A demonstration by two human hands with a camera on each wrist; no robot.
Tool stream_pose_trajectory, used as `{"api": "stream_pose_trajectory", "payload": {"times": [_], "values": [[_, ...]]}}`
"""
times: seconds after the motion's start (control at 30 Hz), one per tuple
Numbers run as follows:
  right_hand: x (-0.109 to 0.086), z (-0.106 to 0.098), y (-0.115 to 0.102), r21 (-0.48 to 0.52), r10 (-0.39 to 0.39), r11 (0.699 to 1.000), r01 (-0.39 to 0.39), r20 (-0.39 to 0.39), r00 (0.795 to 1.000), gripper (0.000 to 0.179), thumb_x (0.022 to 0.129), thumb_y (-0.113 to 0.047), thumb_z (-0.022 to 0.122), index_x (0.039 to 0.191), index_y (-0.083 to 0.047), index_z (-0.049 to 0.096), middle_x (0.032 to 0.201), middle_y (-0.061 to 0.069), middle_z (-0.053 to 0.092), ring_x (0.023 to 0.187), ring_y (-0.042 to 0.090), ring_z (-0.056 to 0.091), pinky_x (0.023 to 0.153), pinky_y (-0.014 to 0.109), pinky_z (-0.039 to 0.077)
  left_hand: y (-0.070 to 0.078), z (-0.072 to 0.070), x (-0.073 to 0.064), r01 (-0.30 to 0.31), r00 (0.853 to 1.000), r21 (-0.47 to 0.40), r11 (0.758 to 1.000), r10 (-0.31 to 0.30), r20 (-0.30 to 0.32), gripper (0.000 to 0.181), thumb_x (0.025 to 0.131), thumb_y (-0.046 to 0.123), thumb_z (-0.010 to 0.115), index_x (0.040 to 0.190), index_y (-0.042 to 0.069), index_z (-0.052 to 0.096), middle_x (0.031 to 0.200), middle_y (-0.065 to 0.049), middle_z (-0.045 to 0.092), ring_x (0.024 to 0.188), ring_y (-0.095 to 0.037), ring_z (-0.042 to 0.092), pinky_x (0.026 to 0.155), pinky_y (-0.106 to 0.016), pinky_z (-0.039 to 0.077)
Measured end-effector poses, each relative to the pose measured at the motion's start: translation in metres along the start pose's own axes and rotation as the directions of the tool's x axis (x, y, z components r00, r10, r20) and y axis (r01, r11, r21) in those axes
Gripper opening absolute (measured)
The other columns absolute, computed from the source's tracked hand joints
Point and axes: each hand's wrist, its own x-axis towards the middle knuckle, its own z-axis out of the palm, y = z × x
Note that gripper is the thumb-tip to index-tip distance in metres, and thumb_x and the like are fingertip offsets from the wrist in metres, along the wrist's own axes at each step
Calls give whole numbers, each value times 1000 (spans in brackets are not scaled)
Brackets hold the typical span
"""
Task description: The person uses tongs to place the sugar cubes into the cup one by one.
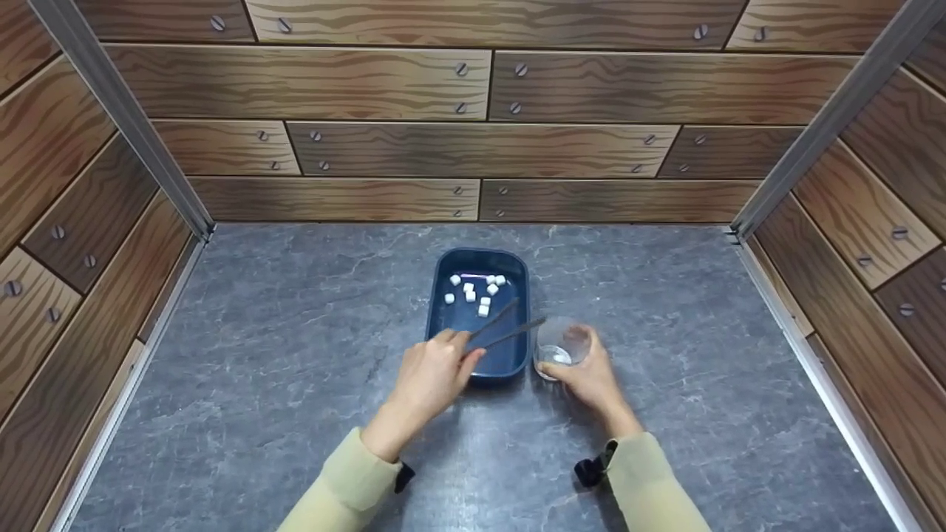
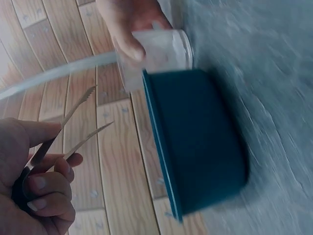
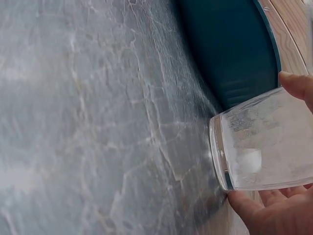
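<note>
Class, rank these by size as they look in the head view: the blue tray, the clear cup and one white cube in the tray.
1. Blue tray
2. Clear cup
3. White cube, far smaller than either

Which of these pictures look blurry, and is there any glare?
Head view: mostly sharp, with a pale sheen on the grey surface near the bottom middle; left wrist view: dimmer, the surface smeared at right; right wrist view: whitish glare on the surface at left, a dark shadow along the base of the blue tray.
</note>
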Motion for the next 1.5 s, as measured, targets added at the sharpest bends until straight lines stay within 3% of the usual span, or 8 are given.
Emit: {"api": "stream_pose_trajectory", "payload": {"times": [0.2,0.47,0.9,1.13,1.5], "values": [[0,2,4,-5,-3,1000,3,-4,1000,90,64,-9,92,136,4,40,132,24,52,124,35,48,107,42,33,-21,1,-9,90,996,30,995,-89,-18,25,94,27,67,91,2,68,70,-5,58,49,-21,56,41,-34,42],[-1,3,5,-30,-4,1000,4,-9,1000,89,64,-9,91,136,5,40,132,23,52,124,35,48,107,42,32,-35,6,-15,157,987,86,984,-156,-25,25,93,28,69,87,3,67,71,-7,61,52,-25,60,42,-38,45],[0,5,4,-20,-11,1000,11,-12,1000,91,63,-10,92,136,6,40,131,25,52,124,36,48,108,44,33,-45,16,-14,210,978,148,966,-209,-27,29,90,30,71,82,2,66,70,-10,62,55,-34,63,46,-47,47],[0,3,2,-4,-1,1000,1,-2,1000,92,64,-9,91,137,5,38,133,24,51,125,36,48,108,43,32,-46,19,-11,232,972,159,960,-235,3,29,91,29,71,82,2,66,70,-11,62,56,-33,63,46,-46,48],[1,1,0,-33,-12,999,11,-28,1000,88,64,-8,91,135,4,41,132,25,52,124,36,48,107,44,33,-45,23,-6,232,972,161,959,-235,-2,29,90,29,72,80,2,65,71,-13,64,58,-36,63,48,-48,48]]}}
